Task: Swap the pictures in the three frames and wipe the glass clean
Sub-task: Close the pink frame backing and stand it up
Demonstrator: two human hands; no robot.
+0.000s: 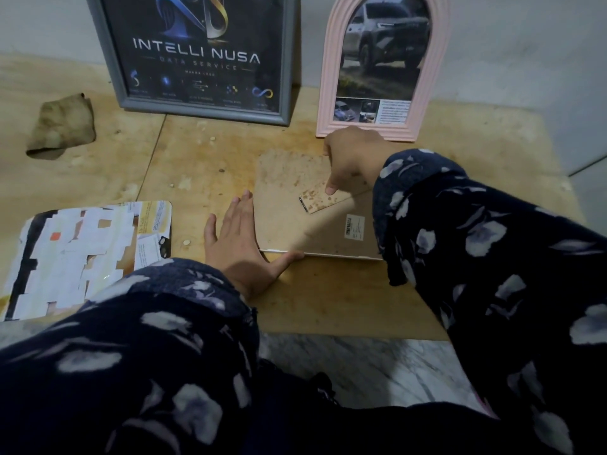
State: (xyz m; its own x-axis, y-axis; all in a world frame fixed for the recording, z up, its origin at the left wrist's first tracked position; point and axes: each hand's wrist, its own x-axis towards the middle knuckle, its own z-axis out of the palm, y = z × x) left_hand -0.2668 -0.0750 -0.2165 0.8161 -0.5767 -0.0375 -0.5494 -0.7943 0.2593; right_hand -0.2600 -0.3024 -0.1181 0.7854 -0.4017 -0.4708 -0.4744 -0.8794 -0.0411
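Leaning on the wall are a grey frame [197, 57] and a pink frame [381, 67]; a cloth [62, 126] and a loose picture [82, 254] lie left. Between the hands a third frame [295, 221] lies face down. Left hand [239, 244] rests flat and spread at its corner; right hand [351, 159] presses one fingertip on the stand flap [320, 200]

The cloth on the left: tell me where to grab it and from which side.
Pinch the cloth at its raised, folded top edge, coming down from above with the left hand, which is the nearer one. It lies crumpled and loose on the board, apart from the grey frame, so the bunched fold gives the fingers something to close on; the flat parts would not.
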